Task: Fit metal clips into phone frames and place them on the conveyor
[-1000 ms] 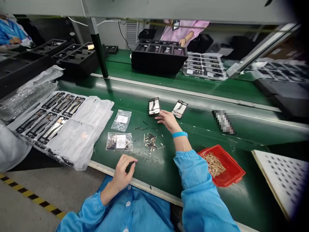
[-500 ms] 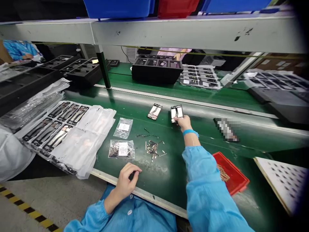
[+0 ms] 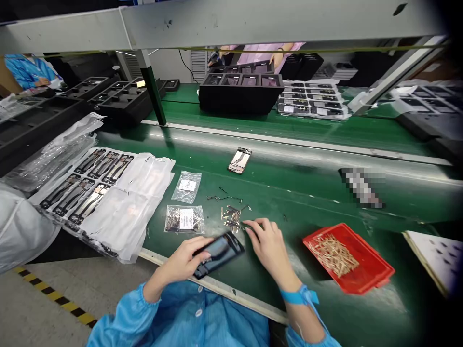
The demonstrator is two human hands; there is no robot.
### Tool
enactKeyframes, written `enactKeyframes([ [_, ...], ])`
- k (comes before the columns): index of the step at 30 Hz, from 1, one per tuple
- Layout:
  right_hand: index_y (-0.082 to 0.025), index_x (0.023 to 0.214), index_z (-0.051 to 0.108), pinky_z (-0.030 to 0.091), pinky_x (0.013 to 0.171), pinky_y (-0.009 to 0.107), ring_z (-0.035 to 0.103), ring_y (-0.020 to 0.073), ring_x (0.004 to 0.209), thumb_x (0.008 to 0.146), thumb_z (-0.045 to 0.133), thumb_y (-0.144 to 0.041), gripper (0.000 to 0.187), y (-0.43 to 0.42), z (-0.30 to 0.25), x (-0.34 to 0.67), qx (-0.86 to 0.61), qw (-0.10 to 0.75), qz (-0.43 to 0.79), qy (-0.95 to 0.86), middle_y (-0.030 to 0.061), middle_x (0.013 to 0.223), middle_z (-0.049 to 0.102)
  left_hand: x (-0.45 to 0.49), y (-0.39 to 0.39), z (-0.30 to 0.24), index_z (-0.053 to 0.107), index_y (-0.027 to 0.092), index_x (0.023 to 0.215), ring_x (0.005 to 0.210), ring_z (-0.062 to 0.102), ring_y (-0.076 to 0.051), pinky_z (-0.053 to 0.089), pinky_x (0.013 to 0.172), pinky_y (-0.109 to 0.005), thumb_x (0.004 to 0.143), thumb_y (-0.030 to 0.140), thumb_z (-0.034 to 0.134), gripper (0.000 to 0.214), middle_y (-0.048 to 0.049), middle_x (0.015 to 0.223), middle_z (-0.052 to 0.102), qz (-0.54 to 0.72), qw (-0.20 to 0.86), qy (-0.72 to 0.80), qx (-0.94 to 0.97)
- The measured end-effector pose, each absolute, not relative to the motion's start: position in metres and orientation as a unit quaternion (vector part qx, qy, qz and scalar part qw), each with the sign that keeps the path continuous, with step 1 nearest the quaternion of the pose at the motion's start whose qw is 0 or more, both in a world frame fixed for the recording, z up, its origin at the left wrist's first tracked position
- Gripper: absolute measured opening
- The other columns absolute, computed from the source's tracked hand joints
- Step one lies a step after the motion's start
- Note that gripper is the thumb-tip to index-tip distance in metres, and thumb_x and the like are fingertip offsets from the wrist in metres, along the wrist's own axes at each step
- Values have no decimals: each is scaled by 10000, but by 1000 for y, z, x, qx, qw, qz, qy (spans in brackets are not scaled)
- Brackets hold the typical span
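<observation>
My left hand (image 3: 185,261) grips a dark phone frame (image 3: 218,254) at its near end, holding it just above the green belt (image 3: 289,193) by the front edge. My right hand (image 3: 266,243) rests past the frame's far end, its fingertips pinched at the edge of a loose pile of small gold-coloured metal parts (image 3: 233,216). Whether a part sits between the fingers is too small to see. A second phone frame (image 3: 239,160) lies farther out on the belt, apart from both hands.
Two small clear bags (image 3: 184,219) (image 3: 187,186) lie left of the pile. A red tray (image 3: 365,277) of gold-coloured parts sits to the right. Plastic-wrapped trays of frames (image 3: 90,185) lie at left. Black trays (image 3: 239,91) stand across the belt, where another person works.
My right hand drew back from the far frames, bringing one phone frame to the front edge. My left hand took hold of that frame. One frame stays out on the belt.
</observation>
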State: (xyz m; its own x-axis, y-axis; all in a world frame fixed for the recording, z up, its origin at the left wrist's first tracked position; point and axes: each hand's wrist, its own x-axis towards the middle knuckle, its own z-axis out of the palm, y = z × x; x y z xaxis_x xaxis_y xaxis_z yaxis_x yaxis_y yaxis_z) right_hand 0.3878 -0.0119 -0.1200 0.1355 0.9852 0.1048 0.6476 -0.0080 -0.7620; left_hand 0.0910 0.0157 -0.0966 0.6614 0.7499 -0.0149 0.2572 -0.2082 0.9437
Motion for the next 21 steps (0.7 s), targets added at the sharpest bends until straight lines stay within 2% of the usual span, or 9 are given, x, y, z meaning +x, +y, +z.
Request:
enactKeyframes([
  [2, -261, 996, 759, 419, 931, 517, 493, 341, 1021, 1049, 519, -587, 409, -13, -127, 408, -697, 342, 202, -596, 155, 1100, 608, 92, 25, -88, 739, 251, 1413, 902, 745, -231, 571, 864, -296, 1102, 353, 564, 371, -100, 1049, 789, 158, 466, 260, 831],
  [4, -254, 931, 734, 401, 943, 550, 485, 347, 1007, 1046, 522, -576, 402, -21, -130, 413, -709, 342, 185, -588, 154, 1073, 614, 101, 29, -83, 770, 295, 1367, 862, 748, -230, 568, 848, -300, 1088, 303, 585, 336, -82, 994, 795, 130, 423, 211, 871],
  [7, -258, 951, 702, 436, 951, 550, 521, 338, 1013, 1071, 505, -581, 397, -40, -126, 394, -693, 360, 203, -591, 135, 1066, 647, 126, 24, -83, 727, 294, 1442, 1154, 719, -301, 546, 1063, -420, 1049, 360, 679, 401, -127, 1244, 776, 188, 425, 231, 855],
  [9, -265, 975, 687, 509, 929, 490, 591, 307, 1013, 1099, 474, -586, 405, -52, -118, 371, -655, 375, 246, -609, 104, 1059, 679, 145, 17, -86, 697, 278, 1486, 1298, 658, -318, 504, 1161, -477, 1010, 426, 747, 501, -152, 1389, 716, 284, 494, 273, 775],
  [12, -265, 1078, 697, 589, 885, 377, 697, 244, 1013, 1157, 359, -544, 445, -59, -106, 339, -591, 386, 309, -638, 72, 1090, 734, 164, 7, -96, 859, 260, 1203, 1182, 715, -293, 564, 1092, -457, 933, 495, 839, 358, -143, 1229, 772, 407, 622, 295, 601],
  [14, -256, 1128, 705, 600, 877, 340, 727, 219, 997, 1179, 296, -495, 477, -52, -102, 329, -572, 383, 323, -649, 67, 1109, 757, 167, 4, -104, 900, 249, 983, 1090, 736, -282, 590, 1039, -452, 893, 529, 874, 295, -131, 1093, 800, 449, 647, 313, 531],
  [15, -253, 1139, 710, 599, 888, 337, 731, 216, 1004, 1183, 285, -479, 483, -46, -101, 328, -573, 379, 320, -652, 70, 1123, 762, 167, 3, -108, 901, 249, 952, 1081, 736, -274, 590, 1035, -446, 893, 531, 875, 289, -125, 1077, 805, 466, 642, 332, 510],
  [18, -257, 1260, 709, 543, 1041, 435, 678, 276, 1215, 1163, 365, -480, 421, -19, -106, 337, -607, 356, 271, -657, 106, 1319, 733, 158, 6, -116, 896, 248, 994, 1100, 725, -237, 576, 1036, -391, 913, 488, 870, 255, -106, 1119, 813, 508, 623, 389, 451],
  [21, -274, 1475, 629, 316, 1226, 635, 450, 388, 1519, 1122, 453, -452, 433, 4, -116, 346, -642, 316, 203, -668, 130, 1595, 580, 147, 11, -117, 889, 206, 987, 968, 746, -211, 603, 931, -353, 871, 522, 899, 337, -104, 1036, 831, 523, 624, 423, 398],
])
